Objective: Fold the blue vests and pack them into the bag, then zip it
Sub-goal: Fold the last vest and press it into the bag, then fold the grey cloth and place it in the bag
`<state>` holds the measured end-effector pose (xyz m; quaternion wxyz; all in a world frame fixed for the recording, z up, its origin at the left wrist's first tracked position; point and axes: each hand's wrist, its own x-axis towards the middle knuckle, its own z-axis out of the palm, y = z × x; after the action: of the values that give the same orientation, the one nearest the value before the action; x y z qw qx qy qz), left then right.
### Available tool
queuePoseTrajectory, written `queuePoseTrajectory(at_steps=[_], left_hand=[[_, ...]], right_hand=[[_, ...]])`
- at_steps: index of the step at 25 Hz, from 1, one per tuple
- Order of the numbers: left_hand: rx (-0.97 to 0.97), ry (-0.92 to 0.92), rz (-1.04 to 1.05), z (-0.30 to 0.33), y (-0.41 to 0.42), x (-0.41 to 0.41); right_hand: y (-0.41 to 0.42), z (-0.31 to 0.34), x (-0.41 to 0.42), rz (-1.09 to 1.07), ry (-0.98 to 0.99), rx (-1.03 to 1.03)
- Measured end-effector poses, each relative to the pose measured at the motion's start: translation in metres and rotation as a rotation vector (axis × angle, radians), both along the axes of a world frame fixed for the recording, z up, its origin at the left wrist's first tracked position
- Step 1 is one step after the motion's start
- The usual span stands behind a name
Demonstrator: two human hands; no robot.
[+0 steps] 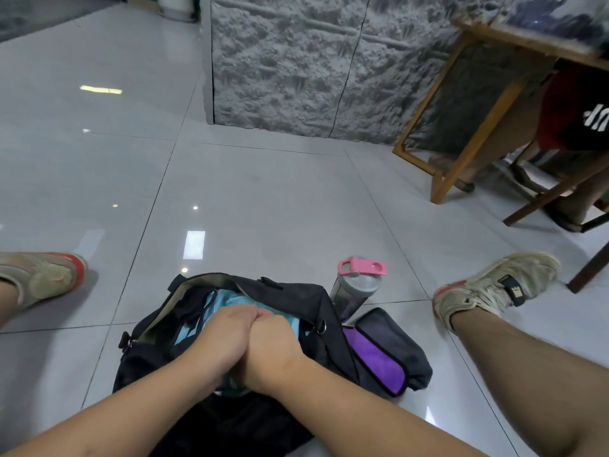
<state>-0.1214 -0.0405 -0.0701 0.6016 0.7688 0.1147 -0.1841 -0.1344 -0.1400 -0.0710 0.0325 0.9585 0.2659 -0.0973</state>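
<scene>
Both hands side by side pressing blue vests inside bag

Both forearms reach forward and down, the left hand and right hand pressed side by side, fingers curled under.
</scene>
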Motion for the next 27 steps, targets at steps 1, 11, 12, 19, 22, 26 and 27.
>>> queuePoseTrajectory(at_steps=[1, 11, 12, 19, 22, 26, 27], left_hand=[[-0.005, 0.016, -0.007, -0.003, -0.001, 0.004], [0.207, -0.067, -0.065, -0.029, -0.020, 0.021], [0.228, -0.076, -0.073, -0.032, -0.022, 0.019], [0.315, -0.105, -0.145, -0.042, -0.036, 0.014], [0.309, -0.139, -0.138, -0.034, -0.047, 0.015], [0.236, -0.203, -0.126, -0.011, -0.062, 0.017], [0.188, -0.203, -0.142, -0.005, -0.064, 0.017]], right_hand=[[-0.011, -0.001, -0.003, 0.000, -0.022, 0.099], [-0.210, -0.047, -0.013, -0.877, -0.071, 0.189], [-0.226, -0.057, -0.016, -0.956, 0.050, 0.108], [-0.236, -0.090, -0.004, -1.028, 0.318, 0.097], [-0.224, -0.074, 0.001, -0.994, 0.302, 0.140], [-0.199, -0.014, 0.015, -0.897, 0.262, 0.492], [-0.188, 0.009, 0.021, -0.879, 0.269, 0.581]])
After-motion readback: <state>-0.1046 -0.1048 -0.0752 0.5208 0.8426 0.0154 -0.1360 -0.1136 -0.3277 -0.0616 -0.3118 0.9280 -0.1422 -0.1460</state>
